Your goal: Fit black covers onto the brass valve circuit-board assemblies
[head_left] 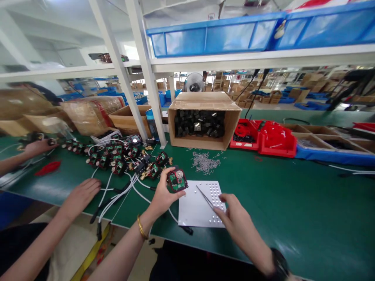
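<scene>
In my left hand is a black-cased assembly with a green circuit board and a round metal disc, tilted so the board faces me. A white cable trails below it, ending in a black connector. My right hand pinches a pair of metal tweezers, their tips pointing up and left over a white sheet. Rows of small shiny round pieces lie on the sheet, mostly along its right side. The tweezer tips are too fine to tell if they hold anything.
Many similar board assemblies with white cables crowd the left, beside a co-worker's hands. A pile of small screws or pins lies before a cardboard box of black parts. Red bins stand right; blue bins sit overhead.
</scene>
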### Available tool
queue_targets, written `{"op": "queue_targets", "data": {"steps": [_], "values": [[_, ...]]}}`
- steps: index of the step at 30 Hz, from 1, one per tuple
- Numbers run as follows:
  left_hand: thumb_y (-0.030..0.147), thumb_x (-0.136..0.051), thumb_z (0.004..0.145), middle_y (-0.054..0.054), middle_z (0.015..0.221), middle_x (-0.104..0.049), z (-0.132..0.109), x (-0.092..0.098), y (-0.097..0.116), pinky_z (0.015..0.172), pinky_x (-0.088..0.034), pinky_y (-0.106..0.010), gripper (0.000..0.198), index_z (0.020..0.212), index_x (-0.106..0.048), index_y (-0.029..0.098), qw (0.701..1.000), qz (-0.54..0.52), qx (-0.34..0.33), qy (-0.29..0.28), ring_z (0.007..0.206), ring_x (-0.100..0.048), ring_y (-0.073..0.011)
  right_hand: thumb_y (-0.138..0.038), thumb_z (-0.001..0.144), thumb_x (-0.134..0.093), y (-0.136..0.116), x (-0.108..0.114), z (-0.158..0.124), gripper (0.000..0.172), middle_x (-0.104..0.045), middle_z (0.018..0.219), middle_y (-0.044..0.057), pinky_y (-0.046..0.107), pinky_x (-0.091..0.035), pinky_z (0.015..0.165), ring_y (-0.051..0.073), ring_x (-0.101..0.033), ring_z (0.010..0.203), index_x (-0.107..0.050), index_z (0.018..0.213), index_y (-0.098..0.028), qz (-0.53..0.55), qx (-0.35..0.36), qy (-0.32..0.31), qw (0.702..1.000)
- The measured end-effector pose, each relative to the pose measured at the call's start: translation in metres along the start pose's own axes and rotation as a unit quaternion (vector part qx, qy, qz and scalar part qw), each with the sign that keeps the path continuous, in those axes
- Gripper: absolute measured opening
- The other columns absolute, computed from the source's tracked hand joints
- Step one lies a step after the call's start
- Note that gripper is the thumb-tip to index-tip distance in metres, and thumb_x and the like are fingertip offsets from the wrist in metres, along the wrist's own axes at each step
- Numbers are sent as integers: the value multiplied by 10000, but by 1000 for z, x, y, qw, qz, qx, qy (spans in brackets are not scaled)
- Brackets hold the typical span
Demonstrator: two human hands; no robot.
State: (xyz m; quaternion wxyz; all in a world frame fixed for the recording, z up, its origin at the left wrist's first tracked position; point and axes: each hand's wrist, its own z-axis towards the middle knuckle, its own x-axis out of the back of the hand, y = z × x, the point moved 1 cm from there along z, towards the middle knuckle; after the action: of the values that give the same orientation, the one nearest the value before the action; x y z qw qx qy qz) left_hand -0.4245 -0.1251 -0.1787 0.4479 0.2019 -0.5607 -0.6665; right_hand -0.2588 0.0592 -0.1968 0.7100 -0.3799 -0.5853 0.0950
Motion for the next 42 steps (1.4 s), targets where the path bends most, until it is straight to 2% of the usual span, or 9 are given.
{"op": "queue_targets", "data": {"steps": [5,9,13,17,20,24,27,32,42], "values": [[279,-798,591,-98,1251,-460,-18,-5,4,1018,-372,-422,761,1225,-379,226,999,4,27,-41,1151,-479,-281,-193,917,-421,-8,-45,31,161,-536,1066,196,345,-447,640,297,-623,822,-518,1000,-95,-211,-50,-46,975],[254,-815,564,-91,1254,-465,-25,-12,-9,1035,-354,-429,756,1202,-410,228,998,5,46,-47,1169,-465,-283,-163,922,-365,6,-34,38,143,-605,914,141,329,-416,618,270,-621,773,-504,943,-135,-192,-39,-55,979],[250,-815,562,-88,1257,-469,-29,-14,-19,989,-407,-380,815,1241,-364,232,995,-62,71,-27,1149,-482,-256,-282,923,-380,34,-4,14,140,-555,662,0,280,-394,533,182,-544,569,-456,1005,-198,79,-53,1,995],[399,-762,626,-91,1110,-578,-34,-9,-32,807,-500,-300,693,1187,-421,177,964,-186,190,17,956,-592,-207,-468,865,-526,51,14,-31,263,-428,592,-43,228,-376,455,110,-391,469,-519,853,-205,448,-128,125,876],[560,-648,688,-96,949,-647,-38,-7,-38,603,-503,-270,606,1096,-506,135,924,-243,293,23,746,-633,-187,-458,845,-591,46,15,-58,249,-366,543,-69,228,-452,520,93,-363,459,-536,808,-218,526,-153,203,811],[508,-744,602,-80,920,-677,-40,-10,-37,603,-503,-253,602,1054,-569,151,912,-263,310,51,728,-656,-194,-377,899,-532,14,-7,-58,166,-557,622,-15,294,-511,645,159,-556,609,-558,831,-228,399,-72,169,898],[533,-717,623,-93,864,-695,-39,-10,-36,601,-510,-237,584,1017,-600,117,900,-290,315,76,693,-655,-179,-250,941,-422,-18,-41,-34,197,-632,1021,85,361,-487,834,226,-578,961,-589,1033,-200,208,71,74,973],[507,-600,761,-124,804,-707,-39,2,-35,576,-513,-203,489,1002,-619,82,883,-291,355,98,641,-652,-148,-49,842,-473,-40,-81,-10,353,-563,1178,172,472,-437,928,314,-464,1128,-522,1187,-104,-84,153,42,984],[439,-655,746,-102,900,-691,-39,15,-32,642,-542,-238,411,989,-620,109,880,-276,378,80,805,-674,-210,-347,969,-313,78,32,-66,296,-595,820,92,384,-489,678,245,-569,764,-551,899,-185,-154,29,42,987]]}}
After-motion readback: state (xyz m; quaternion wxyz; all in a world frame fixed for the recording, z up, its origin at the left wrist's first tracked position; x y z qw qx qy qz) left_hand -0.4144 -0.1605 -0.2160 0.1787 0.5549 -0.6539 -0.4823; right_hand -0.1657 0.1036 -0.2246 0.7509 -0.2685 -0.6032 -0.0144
